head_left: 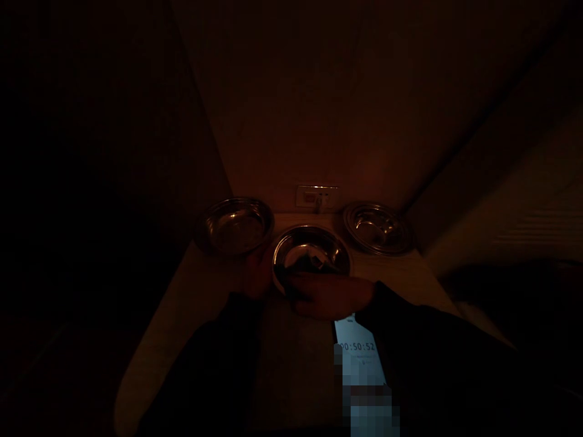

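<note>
The light is very low. In the middle of the table stands a shiny metal bowl (314, 233). My right hand (325, 296) reaches across its near rim, fingers closed on a dark cloth (298, 267) pressed inside the bowl. A small lighter patch shows by the cloth. At the bowl's left side, my left hand (257, 276) seems to grip the rim, though its fingers are mostly lost in shadow.
Another metal bowl (234, 226) sits at the back left, and a nested-looking metal bowl (377, 227) at the back right of the wooden table (173, 315). A lit phone (357, 337) showing a timer lies below my right wrist. A wall socket (317, 196) is behind.
</note>
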Tool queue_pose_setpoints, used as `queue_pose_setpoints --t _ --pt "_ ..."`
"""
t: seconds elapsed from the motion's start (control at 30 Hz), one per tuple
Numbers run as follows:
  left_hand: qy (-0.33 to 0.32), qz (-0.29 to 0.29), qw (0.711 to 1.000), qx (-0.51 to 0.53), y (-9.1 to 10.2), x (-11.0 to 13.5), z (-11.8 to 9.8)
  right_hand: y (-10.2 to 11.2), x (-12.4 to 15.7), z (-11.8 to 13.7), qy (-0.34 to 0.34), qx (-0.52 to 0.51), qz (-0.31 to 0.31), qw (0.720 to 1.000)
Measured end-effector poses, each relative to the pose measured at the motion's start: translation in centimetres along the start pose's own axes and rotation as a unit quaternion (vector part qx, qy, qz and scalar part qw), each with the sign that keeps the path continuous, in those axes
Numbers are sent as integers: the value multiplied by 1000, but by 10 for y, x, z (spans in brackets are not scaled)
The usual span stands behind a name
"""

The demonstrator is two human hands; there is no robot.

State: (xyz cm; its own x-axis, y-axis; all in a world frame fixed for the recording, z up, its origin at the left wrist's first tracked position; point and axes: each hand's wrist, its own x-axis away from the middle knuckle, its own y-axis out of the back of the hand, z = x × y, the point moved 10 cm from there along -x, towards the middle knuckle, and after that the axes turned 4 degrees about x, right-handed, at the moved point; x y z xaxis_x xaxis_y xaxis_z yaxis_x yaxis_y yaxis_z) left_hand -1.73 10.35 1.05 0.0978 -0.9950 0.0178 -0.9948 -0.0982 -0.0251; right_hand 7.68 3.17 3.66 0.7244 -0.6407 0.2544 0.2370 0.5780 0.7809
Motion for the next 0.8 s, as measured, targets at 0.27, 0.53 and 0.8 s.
queue_pose_setpoints --t 0.27,0.53,0.8 --pt "-15 -3 999 -32 2 -2 0 4 -17 7 -31 -6 -62 998" --pt "-23 -6 999 -36 2 2 -12 6 -13 11 -10 11 -60 998" --pt "-14 4 1000 -8 2 1 -7 5 12 6 -49 47 21 997"
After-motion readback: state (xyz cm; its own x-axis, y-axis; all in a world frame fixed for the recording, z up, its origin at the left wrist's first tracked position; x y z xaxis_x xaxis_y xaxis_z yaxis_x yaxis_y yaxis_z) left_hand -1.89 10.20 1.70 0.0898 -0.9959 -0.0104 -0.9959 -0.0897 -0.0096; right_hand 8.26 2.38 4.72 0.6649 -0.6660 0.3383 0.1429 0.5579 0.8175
